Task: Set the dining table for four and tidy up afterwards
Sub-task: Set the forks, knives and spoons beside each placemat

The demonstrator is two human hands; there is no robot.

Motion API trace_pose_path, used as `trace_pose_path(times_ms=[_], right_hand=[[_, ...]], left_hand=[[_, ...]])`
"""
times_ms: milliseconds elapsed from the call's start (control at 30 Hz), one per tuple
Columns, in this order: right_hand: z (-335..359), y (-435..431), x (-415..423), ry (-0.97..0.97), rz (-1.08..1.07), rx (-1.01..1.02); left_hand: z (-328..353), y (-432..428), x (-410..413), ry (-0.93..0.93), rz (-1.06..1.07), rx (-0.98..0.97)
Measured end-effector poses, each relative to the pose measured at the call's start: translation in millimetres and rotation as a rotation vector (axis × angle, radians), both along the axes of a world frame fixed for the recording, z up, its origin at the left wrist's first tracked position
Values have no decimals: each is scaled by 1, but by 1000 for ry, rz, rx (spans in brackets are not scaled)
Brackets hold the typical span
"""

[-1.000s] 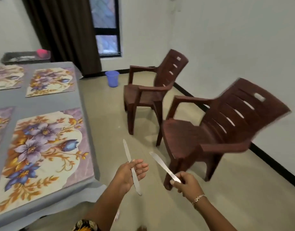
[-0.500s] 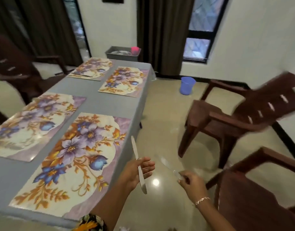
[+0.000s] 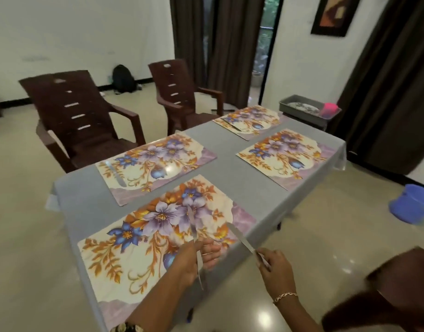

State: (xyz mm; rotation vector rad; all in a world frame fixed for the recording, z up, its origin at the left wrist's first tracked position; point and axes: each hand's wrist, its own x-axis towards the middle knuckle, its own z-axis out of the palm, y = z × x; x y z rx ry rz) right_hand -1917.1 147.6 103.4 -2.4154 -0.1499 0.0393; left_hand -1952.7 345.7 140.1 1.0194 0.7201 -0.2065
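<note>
Although both placemats (image 3: 172, 154) at the table's (image 3: 230, 161) chair-side edge carry a laid knife (image 3: 117, 174), two lack one; the left hand (image 3: 196, 259) grasps the left knife (image 3: 191, 221), the right hand (image 3: 275, 269) the right knife (image 3: 242, 240), over the near corner.

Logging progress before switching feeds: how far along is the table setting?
Done: four placemats down; near laid knife on chair-side near placemat, far laid knife on chair-side far placemat. In hand: left hand holds the left-hand knife, right hand the right-hand knife. Left: closest placemat and right far placemat lack knives; plates wait in the grey tub.
</note>
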Motion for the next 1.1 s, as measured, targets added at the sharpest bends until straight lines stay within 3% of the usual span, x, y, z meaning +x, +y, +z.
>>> trace_pose_path(times_ms=[300, 500, 733, 833, 1000, 1100], right_hand=[[-22, 77, 117, 51, 204, -145], [-27, 97, 131, 21, 282, -207], [-26, 94, 130, -113, 464, -484], [-22, 92, 143, -159, 509, -445], [-31, 82, 176, -503, 934, -425], [-39, 78, 184, -475, 1179, -558]], left_hand=[[-17, 48, 61, 36, 210, -53], [-20, 59, 85, 74, 304, -104], [-26, 58, 93, 112, 348, -95], [-22, 54, 92, 101, 360, -96], [-18, 48, 93, 88, 413, -89], [-16, 41, 95, 93, 424, -100]])
